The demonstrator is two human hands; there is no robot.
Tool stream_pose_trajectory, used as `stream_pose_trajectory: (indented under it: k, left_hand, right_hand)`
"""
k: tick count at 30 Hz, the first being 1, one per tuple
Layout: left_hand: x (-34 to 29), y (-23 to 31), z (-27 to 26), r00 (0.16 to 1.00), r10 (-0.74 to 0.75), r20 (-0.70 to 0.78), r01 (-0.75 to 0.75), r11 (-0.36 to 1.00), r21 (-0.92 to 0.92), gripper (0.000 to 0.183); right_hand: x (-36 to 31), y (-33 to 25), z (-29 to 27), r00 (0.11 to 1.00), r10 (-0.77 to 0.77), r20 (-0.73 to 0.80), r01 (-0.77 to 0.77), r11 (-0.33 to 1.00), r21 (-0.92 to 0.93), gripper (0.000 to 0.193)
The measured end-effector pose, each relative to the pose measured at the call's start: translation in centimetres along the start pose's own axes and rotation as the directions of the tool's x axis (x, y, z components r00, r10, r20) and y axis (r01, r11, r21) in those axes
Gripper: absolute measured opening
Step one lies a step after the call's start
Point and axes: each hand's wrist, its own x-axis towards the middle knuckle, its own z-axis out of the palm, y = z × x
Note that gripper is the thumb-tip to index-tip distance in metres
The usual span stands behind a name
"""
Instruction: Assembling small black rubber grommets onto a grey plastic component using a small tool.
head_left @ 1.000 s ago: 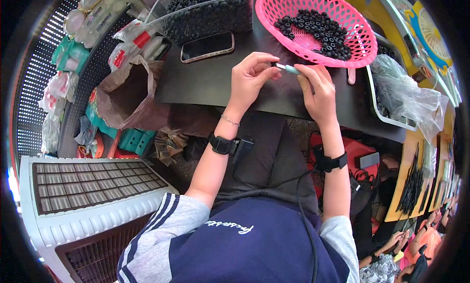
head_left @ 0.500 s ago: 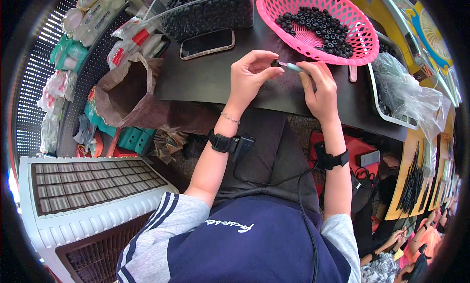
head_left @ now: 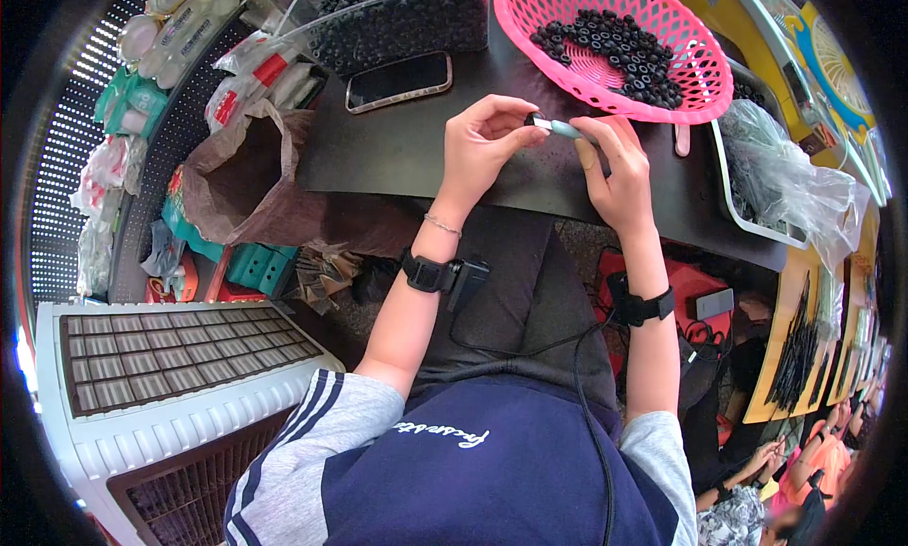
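Observation:
Above the dark table, my left hand pinches a small black ring-like part between thumb and fingertips. My right hand is closed on the pale blue handle of a small knife. Its short, bright blade points left and meets the black part, or lies right in front of it; I cannot tell which. Just beyond my hands stands a pink plastic basket with many similar black parts in it. A clear plastic tub at the back is full of more of them.
A phone lies in front of the tub. To the right are a white tray with plastic bags and a pinkish stick. An open brown bag hangs by the table's left edge. Co-workers sit at lower right.
The blade has turned and catches the light, showing as a white strip against the black part. Both hands have otherwise barely moved.

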Motion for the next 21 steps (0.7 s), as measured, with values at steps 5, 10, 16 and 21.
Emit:
stream_pose_trajectory:
  k: [5, 10, 16, 21]
  left_hand:
    - [0.0, -0.07, 0.01, 1.0, 0.007, 0.002, -0.007, 1.0, -0.003, 0.022]
    - [0.02, -0.15, 0.15, 0.999, 0.032, -0.006, -0.032, 0.999, -0.025, 0.021]
    - [-0.08, -0.1, -0.09, 1.0, 0.018, 0.017, -0.018, 1.0, 0.016, 0.022]
    - [-0.12, -0.06, -0.07, 0.999, 0.035, 0.024, -0.036, 0.999, 0.028, 0.021]
  right_hand:
    - [-0.07, -0.01, 0.03, 1.0, 0.007, 0.0, -0.007, 1.0, -0.001, 0.019]
    - [-0.16, 0.21, 0.13, 1.0, -0.009, -0.01, 0.008, 1.0, -0.012, 0.021]
    - [-0.19, 0.39, 0.29, 0.999, -0.027, -0.021, 0.027, 1.0, 0.003, 0.021]
    - [-0.26, 0.45, 0.36, 1.0, -0.024, -0.019, 0.024, 1.0, 0.002, 0.021]
